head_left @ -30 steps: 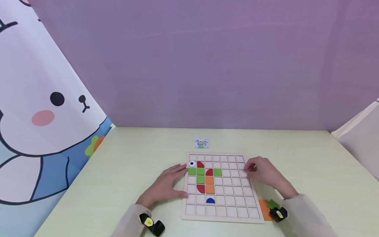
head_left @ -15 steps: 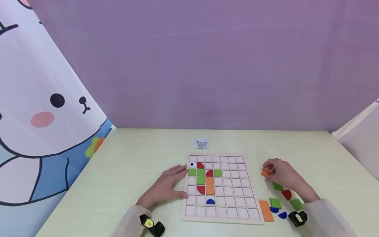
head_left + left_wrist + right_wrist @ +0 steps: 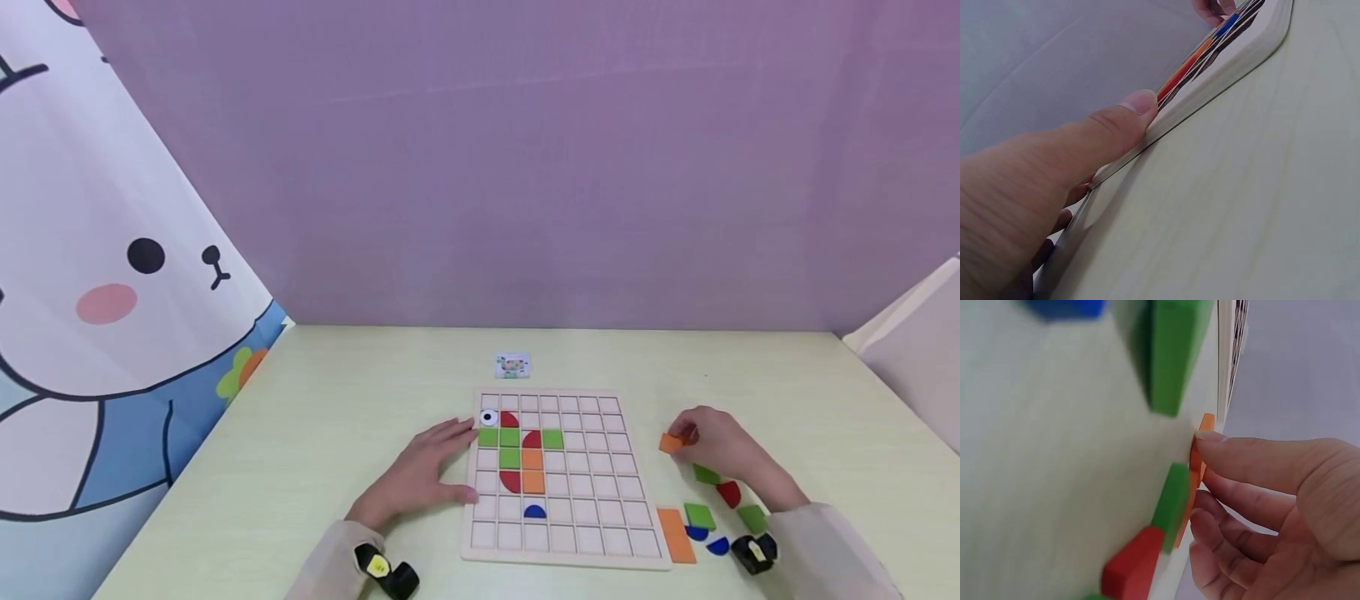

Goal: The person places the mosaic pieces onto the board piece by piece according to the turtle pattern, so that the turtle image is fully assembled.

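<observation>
A pale wooden grid board (image 3: 566, 560) lies on the table. In its cells sit green squares (image 3: 509, 458), red quarter circles (image 3: 511, 482), two orange squares (image 3: 532, 482), a blue half circle (image 3: 535, 512) and a round eye tile (image 3: 488, 417). My left hand (image 3: 420, 473) rests against the board's left edge, fingers spread, thumb (image 3: 1110, 128) on the rim in the left wrist view. Beyond the board's right edge, my right hand (image 3: 712, 437) pinches an orange square tile (image 3: 671, 443) between thumb and fingers. In the right wrist view this tile (image 3: 1207, 422) is close to the tabletop.
Beside the board's lower right lie a larger orange piece (image 3: 677, 536), loose green tiles (image 3: 700, 516), a red quarter circle (image 3: 729, 494) and blue half circles (image 3: 717, 546). A small picture card (image 3: 512, 365) lies behind the board. A purple backdrop (image 3: 555, 167) stands behind the table.
My right hand has moved right, from the board's right edge to the loose tiles, and now pinches an orange tile. The left hand stays at the board's edge.
</observation>
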`<state>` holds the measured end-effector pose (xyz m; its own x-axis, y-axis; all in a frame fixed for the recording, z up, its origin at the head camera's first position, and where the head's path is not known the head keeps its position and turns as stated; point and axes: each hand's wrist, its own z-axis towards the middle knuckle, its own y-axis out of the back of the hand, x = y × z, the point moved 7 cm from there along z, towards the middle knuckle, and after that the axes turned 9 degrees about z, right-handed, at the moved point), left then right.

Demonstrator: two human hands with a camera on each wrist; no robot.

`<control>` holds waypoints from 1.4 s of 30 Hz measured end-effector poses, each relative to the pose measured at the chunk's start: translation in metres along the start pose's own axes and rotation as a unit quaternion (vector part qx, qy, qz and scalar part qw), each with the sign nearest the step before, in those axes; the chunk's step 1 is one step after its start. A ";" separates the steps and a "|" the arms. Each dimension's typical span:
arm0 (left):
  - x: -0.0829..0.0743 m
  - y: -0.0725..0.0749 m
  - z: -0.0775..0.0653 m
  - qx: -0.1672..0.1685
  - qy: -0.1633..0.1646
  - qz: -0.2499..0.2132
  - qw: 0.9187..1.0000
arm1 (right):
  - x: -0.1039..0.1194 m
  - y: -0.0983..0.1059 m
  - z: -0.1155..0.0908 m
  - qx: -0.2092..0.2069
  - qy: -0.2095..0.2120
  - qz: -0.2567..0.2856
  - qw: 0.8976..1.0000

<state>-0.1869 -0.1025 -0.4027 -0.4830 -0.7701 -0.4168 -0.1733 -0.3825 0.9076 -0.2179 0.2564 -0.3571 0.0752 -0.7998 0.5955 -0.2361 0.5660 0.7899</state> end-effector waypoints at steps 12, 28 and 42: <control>-0.001 0.000 -0.001 0.007 0.008 -0.016 1.000 | 0.016 -0.009 0.001 0.004 0.044 0.022 0.999; -0.003 0.003 0.000 0.001 0.003 -0.003 1.000 | 0.060 -0.017 0.007 0.021 0.119 0.067 0.990; -0.002 0.004 -0.001 0.004 0.002 -0.012 1.000 | 0.087 -0.042 0.016 0.040 0.115 0.081 0.989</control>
<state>-0.1854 -0.1028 -0.3984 -0.4746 -0.7634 -0.4382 -0.1915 -0.3964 0.8979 -0.2165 0.1600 -0.3414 0.2460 -0.6283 0.7380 -0.3384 0.6578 0.6729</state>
